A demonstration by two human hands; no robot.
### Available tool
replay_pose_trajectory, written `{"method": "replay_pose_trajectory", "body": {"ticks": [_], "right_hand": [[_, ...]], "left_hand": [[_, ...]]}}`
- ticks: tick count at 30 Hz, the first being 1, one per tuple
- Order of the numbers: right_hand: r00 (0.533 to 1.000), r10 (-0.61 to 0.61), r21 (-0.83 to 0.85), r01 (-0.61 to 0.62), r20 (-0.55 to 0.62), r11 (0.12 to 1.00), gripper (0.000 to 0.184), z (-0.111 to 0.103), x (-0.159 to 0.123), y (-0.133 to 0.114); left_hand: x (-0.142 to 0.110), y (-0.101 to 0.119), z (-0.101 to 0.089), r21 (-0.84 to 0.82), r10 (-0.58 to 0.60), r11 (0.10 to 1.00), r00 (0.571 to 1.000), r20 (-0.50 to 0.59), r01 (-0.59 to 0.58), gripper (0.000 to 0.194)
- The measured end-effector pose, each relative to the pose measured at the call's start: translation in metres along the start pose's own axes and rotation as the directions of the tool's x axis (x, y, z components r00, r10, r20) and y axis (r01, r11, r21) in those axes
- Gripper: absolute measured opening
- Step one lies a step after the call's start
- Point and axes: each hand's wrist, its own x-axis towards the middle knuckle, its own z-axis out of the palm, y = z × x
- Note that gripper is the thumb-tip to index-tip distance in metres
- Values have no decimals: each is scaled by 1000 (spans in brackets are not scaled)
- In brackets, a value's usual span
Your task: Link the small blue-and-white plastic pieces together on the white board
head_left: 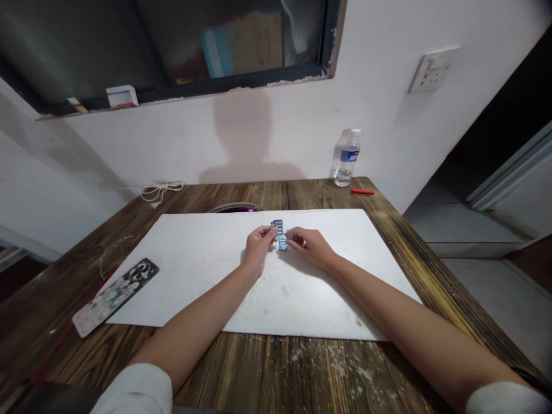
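A zigzag row of small blue-and-white strips (282,241) is between my hands, over the white board (207,287). The frame is too coarse to tell what the strips are or whether they are joined. My left hand (259,241) is closed, thumb and fingers pinching the row's left side. From the right, my right hand (308,242) is curled in a pinch at the lower part of the row. A small bluish bit shows between its thumb and index finger. My fingers partly hide the strips.
The board lies on a dark wooden table (241,368) against the wall. A patterned phone (114,296) overlaps the board's left edge. Behind are a white cord (161,188), a round dark object (235,207), a water bottle (348,158) and a red stick (363,191). White crumbs lie near the front.
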Motion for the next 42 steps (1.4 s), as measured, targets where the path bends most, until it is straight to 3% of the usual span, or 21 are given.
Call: {"method": "replay_pose_trajectory", "body": {"ticks": [4,15,22,29,35,42], "right_hand": [[999,-46,-10,46,0,999,15,0,1,-1],[974,-119,3,122,-192,993,21,-4,3,-1],[974,100,184,-62,-204,981,26,-5,3,-4],[928,333,454,-227,-168,862,32,-4,4,-1],[902,392,518,-251,-182,818,31,-3,5,1],[913,356,484,-224,-201,846,27,-3,5,1]], "left_hand": [[0,0,0,5,-7,1000,1000,-5,7,36],[-2,3,2,1,-26,1000,999,20,26,37],[-3,2,2,4,-29,1000,999,33,29,36],[-3,3,3,21,-36,999,998,42,35,35],[-2,2,3,20,-30,999,999,43,29,33],[-3,2,3,26,-15,1000,999,49,13,29]]}}
